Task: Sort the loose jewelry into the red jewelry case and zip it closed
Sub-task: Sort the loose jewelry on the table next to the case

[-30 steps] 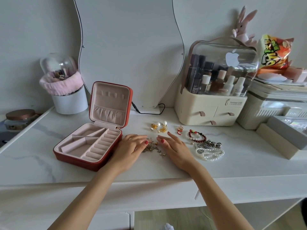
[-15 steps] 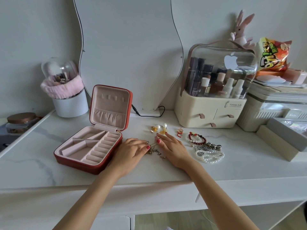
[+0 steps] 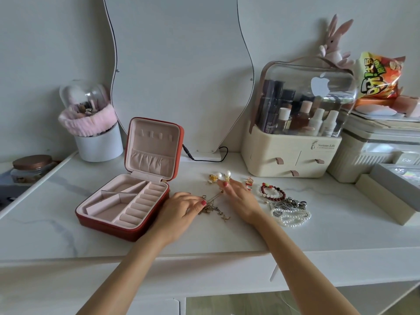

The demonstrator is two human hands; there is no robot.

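case: red jewelry case (image 3: 127, 201) open on tabletop (image 3: 318, 226), compartments empty, lid up ready for loading
chain: gold necklace (image 3: 213, 206) tangled between both hands; stretched taut, likely being untangled
left hand (image 3: 181, 211): pinching chain end
right hand (image 3: 238, 198): fingers pinching other end
other jewelry: pearl earrings (image 3: 221, 176), red bracelet (image 3: 271, 192), pearl strand (image 3: 292, 218) right, unsorted

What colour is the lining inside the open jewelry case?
Pale pink lining inside the red jewelry case, clearest in the head view, the only view.
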